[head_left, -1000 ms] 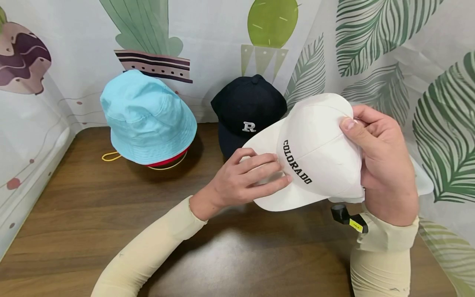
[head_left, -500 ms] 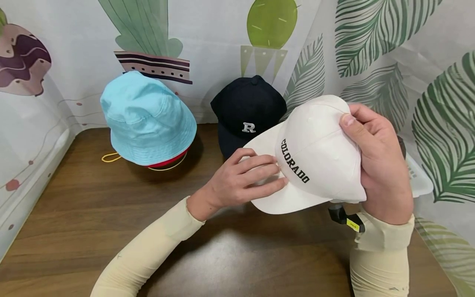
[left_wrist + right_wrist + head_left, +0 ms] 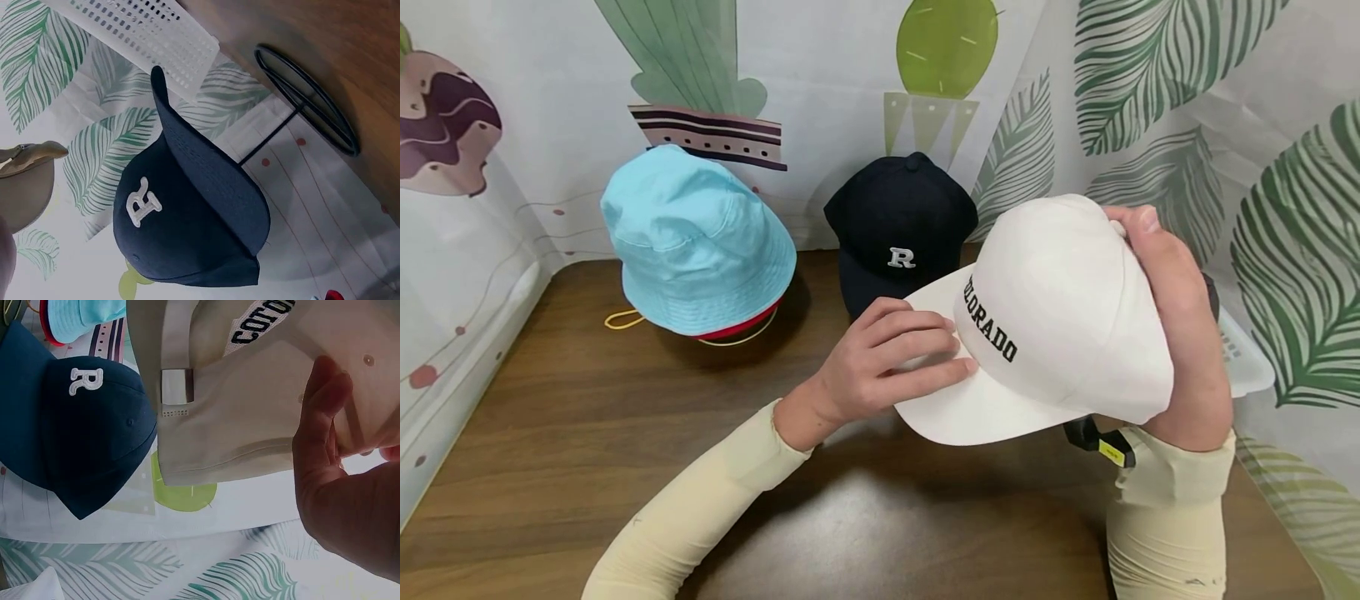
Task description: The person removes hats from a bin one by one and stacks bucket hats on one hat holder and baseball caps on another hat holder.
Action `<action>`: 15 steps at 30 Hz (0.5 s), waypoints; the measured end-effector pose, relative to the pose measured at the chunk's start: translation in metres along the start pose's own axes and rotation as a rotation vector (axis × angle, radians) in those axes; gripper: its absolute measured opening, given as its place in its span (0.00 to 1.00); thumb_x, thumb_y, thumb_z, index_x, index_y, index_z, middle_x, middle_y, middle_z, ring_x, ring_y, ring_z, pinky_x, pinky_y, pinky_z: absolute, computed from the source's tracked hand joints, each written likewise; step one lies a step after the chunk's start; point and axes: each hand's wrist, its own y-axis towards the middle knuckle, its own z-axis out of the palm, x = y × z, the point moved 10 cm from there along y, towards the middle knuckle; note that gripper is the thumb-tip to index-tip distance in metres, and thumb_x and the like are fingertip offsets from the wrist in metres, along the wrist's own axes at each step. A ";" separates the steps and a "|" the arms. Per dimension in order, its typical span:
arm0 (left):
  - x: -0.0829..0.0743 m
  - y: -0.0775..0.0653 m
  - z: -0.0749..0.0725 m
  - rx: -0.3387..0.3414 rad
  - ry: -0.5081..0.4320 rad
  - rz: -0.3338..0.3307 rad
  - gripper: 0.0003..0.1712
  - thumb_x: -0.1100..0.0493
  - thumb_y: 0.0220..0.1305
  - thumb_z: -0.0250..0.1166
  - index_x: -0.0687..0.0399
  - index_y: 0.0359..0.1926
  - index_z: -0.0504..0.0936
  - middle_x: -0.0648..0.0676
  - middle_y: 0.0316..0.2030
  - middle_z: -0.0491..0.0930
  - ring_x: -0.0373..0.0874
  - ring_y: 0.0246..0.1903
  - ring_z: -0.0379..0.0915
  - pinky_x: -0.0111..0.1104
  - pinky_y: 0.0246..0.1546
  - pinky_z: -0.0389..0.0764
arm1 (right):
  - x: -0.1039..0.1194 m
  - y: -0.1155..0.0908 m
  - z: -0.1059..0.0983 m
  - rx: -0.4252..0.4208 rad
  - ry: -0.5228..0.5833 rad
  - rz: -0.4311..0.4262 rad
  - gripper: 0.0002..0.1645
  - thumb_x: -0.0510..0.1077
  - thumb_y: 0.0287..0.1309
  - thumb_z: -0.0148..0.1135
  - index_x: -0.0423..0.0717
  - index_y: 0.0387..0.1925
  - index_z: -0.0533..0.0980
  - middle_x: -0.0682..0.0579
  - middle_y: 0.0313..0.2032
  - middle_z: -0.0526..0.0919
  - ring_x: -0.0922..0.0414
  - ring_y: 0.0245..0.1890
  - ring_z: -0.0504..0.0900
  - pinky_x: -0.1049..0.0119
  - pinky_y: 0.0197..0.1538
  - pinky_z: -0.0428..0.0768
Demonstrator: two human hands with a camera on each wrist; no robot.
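A white baseball cap (image 3: 1060, 308) lettered COLORADO is held up between both hands, its brim towards the left. My left hand (image 3: 880, 367) grips the brim, fingers spread on top; its thumb is hidden. At the back of the crown, my right hand (image 3: 1191, 333) holds the cap, the thumb up by the top button and most fingers concealed. The right wrist view shows the cap's back strap with a metal buckle (image 3: 177, 386) and a finger against the fabric. Behind the brim sits a navy cap (image 3: 910, 208) with a white R.
A light-blue bucket hat (image 3: 692, 233) with red beneath it stands at left, a yellow cord loop (image 3: 625, 317) beside it. The navy cap hangs on a black metal stand (image 3: 306, 100). A white perforated basket (image 3: 144, 40) lies nearby. Plant-printed cloth backs the wooden table (image 3: 850, 533).
The white cap has tilted and turned slightly, its brim dipping a little. My right thumb has slid from the crown's side to the back by the button. The left hand has shifted slightly left.
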 end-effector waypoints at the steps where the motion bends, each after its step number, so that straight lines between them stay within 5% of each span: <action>1: 0.001 0.000 -0.001 -0.005 -0.017 -0.016 0.19 0.71 0.62 0.72 0.49 0.52 0.90 0.54 0.46 0.86 0.48 0.51 0.83 0.39 0.43 0.80 | 0.001 -0.001 0.001 -0.008 0.002 -0.003 0.30 0.55 0.79 0.55 0.32 0.61 0.77 0.46 0.50 0.84 0.53 0.51 0.80 0.63 0.53 0.79; 8: 0.010 0.001 -0.003 -0.039 -0.132 -0.132 0.14 0.67 0.65 0.72 0.52 0.51 0.90 0.55 0.48 0.85 0.50 0.50 0.82 0.39 0.47 0.82 | 0.002 -0.001 0.009 -0.019 0.035 -0.004 0.31 0.61 0.79 0.54 0.36 0.55 0.79 0.51 0.41 0.85 0.57 0.40 0.82 0.66 0.42 0.81; 15: 0.019 0.006 -0.008 -0.121 -0.337 -0.235 0.12 0.65 0.68 0.70 0.58 0.52 0.85 0.60 0.47 0.82 0.55 0.50 0.80 0.43 0.52 0.84 | 0.000 0.012 0.013 0.176 0.328 -0.085 0.37 0.57 0.85 0.41 0.26 0.53 0.80 0.42 0.29 0.87 0.55 0.21 0.86 0.67 0.22 0.81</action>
